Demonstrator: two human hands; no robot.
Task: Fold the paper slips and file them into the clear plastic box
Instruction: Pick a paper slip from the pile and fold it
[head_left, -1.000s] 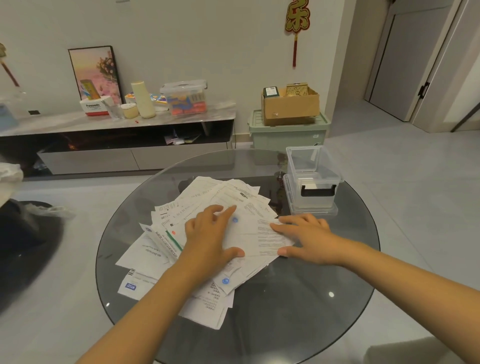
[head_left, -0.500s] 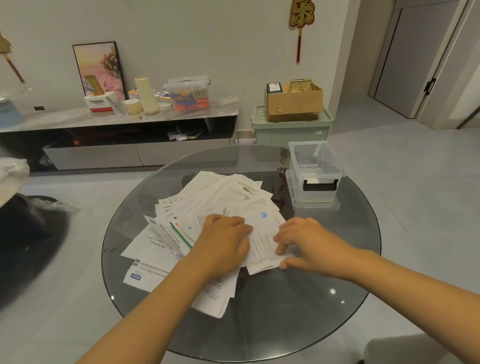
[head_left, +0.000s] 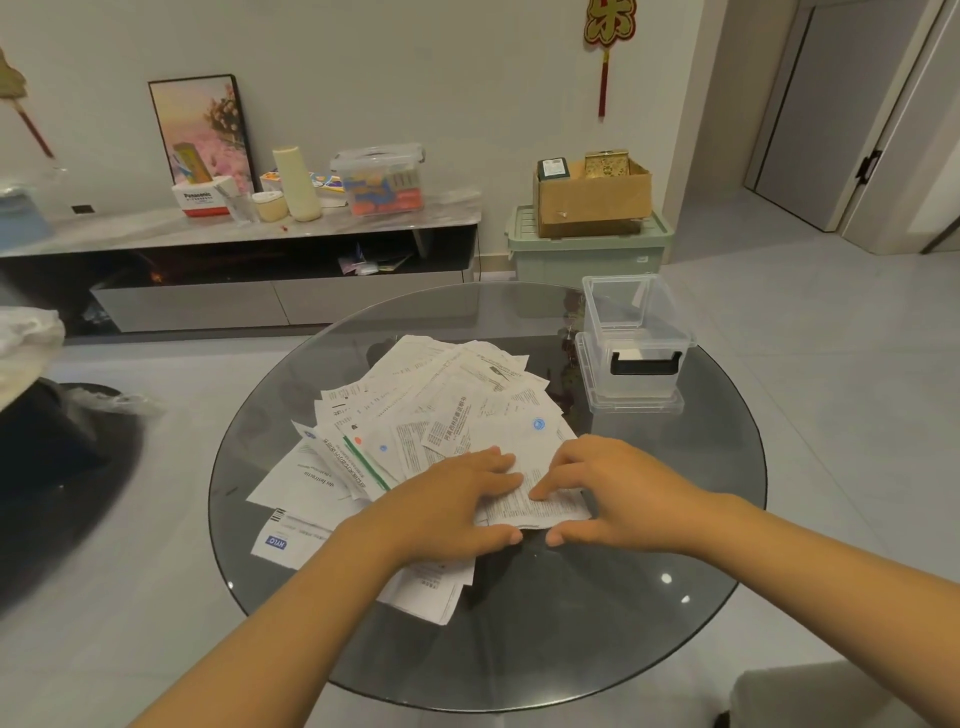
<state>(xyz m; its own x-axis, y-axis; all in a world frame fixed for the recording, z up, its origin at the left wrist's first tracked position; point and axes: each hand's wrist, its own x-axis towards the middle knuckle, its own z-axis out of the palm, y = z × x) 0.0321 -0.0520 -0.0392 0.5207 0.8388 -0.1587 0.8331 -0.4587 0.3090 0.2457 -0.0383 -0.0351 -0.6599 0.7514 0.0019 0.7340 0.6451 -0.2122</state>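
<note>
A loose heap of white printed paper slips (head_left: 415, 415) covers the middle of the round dark glass table (head_left: 571, 623). My left hand (head_left: 447, 512) and my right hand (head_left: 613, 493) lie side by side on one slip (head_left: 540, 501) at the heap's near right edge. Both hands press it with fingers fairly straight, thumbs under its near edge. The clear plastic box (head_left: 636, 338) stands open at the table's far right, sitting on its lid, with a black handle facing me. It looks empty.
Behind the table runs a low TV cabinet (head_left: 249, 228) with a lidded plastic container, a tissue box and a framed picture. A green storage bin (head_left: 587, 249) carries a cardboard box. A dark seat (head_left: 47, 467) stands at the left.
Both hands have drawn together and toward me on the top slip, whose far part now lies folded over; the right hand moved left to meet the left hand.
</note>
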